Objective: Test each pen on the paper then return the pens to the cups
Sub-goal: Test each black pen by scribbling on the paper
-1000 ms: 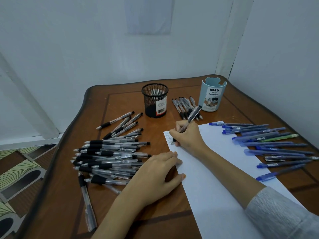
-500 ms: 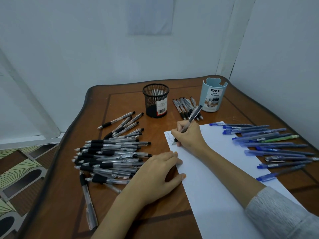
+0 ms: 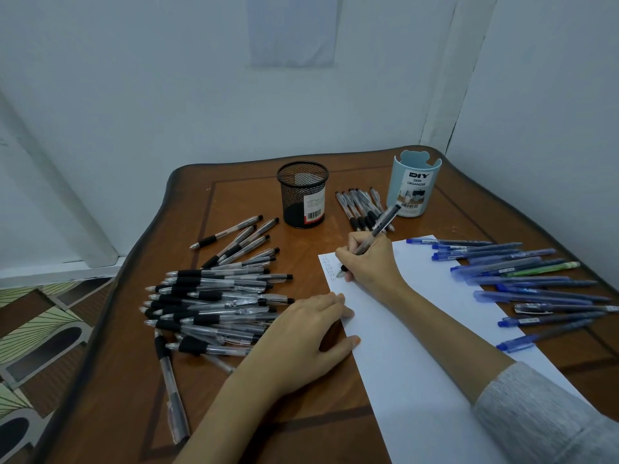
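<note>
Right hand (image 3: 371, 262) grips clear black-tipped pen (image 3: 382, 226) on paper (image 3: 402, 346)

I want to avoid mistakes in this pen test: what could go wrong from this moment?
1. The left hand presses only the left edge of the paper, so it could shift while the right hand writes with the pen.
2. Several blue pens lie partly on the paper; if it slides, they may roll toward the table edge.
3. The black pens beside the blue cup look like those in the big pile, so tested and untested may get mixed.
</note>
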`<action>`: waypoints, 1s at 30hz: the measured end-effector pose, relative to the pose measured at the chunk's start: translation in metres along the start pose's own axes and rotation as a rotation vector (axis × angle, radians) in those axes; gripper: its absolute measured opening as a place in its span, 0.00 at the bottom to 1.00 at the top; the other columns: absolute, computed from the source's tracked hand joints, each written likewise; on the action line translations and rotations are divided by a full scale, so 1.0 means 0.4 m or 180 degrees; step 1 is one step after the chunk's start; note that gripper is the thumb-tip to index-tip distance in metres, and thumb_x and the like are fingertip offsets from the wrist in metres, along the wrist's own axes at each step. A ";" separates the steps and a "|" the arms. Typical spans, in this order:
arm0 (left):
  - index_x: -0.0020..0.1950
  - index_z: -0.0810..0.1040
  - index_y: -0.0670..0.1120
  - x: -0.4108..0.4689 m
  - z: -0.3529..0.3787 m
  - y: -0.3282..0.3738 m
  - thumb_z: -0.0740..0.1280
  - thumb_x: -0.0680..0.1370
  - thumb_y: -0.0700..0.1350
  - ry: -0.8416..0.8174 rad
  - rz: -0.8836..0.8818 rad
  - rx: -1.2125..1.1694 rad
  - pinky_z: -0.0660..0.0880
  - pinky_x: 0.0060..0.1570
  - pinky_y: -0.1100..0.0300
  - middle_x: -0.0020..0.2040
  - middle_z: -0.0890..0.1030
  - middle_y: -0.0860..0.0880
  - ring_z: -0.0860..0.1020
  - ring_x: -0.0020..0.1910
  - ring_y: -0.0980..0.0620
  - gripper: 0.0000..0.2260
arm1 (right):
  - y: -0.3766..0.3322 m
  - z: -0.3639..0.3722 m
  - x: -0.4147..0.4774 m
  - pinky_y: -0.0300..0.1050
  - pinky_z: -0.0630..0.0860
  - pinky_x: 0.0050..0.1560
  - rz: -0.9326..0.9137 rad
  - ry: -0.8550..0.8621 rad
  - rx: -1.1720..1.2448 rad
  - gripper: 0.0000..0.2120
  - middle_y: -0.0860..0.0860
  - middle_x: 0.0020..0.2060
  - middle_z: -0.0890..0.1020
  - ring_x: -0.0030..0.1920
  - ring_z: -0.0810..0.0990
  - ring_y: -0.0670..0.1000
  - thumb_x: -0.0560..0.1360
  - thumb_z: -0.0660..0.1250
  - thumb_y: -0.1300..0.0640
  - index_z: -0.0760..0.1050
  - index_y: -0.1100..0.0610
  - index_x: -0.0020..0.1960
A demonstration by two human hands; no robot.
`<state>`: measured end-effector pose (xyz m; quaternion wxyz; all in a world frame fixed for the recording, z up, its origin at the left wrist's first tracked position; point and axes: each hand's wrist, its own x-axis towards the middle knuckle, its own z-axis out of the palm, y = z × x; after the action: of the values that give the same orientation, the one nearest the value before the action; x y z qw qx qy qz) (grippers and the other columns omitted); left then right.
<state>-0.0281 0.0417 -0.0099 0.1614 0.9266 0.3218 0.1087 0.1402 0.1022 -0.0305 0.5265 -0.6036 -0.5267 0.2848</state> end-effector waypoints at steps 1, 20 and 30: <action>0.71 0.66 0.55 0.000 0.000 0.000 0.57 0.79 0.59 0.0005 0.0000 -0.0005 0.49 0.64 0.71 0.74 0.63 0.58 0.59 0.72 0.62 0.21 | 0.001 0.001 0.000 0.33 0.71 0.25 -0.0021 0.0025 0.0005 0.16 0.57 0.27 0.71 0.21 0.74 0.46 0.72 0.65 0.70 0.66 0.61 0.29; 0.71 0.67 0.55 -0.005 -0.002 -0.001 0.58 0.79 0.59 0.0103 0.0111 -0.0046 0.43 0.51 0.86 0.73 0.65 0.58 0.59 0.70 0.65 0.21 | -0.015 -0.021 0.012 0.34 0.63 0.20 0.0850 0.0109 0.1054 0.16 0.49 0.23 0.73 0.22 0.68 0.44 0.79 0.63 0.54 0.72 0.60 0.35; 0.71 0.67 0.55 -0.007 -0.003 -0.001 0.58 0.79 0.59 0.0148 0.0130 -0.0051 0.43 0.52 0.86 0.73 0.65 0.58 0.59 0.70 0.65 0.21 | -0.016 -0.033 0.012 0.35 0.67 0.23 0.0678 -0.0254 0.1103 0.15 0.49 0.24 0.72 0.24 0.68 0.43 0.82 0.56 0.50 0.77 0.54 0.61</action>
<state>-0.0309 0.0407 -0.0093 0.1591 0.9289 0.3055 0.1360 0.1513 0.1015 -0.0198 0.5680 -0.5446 -0.4234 0.4489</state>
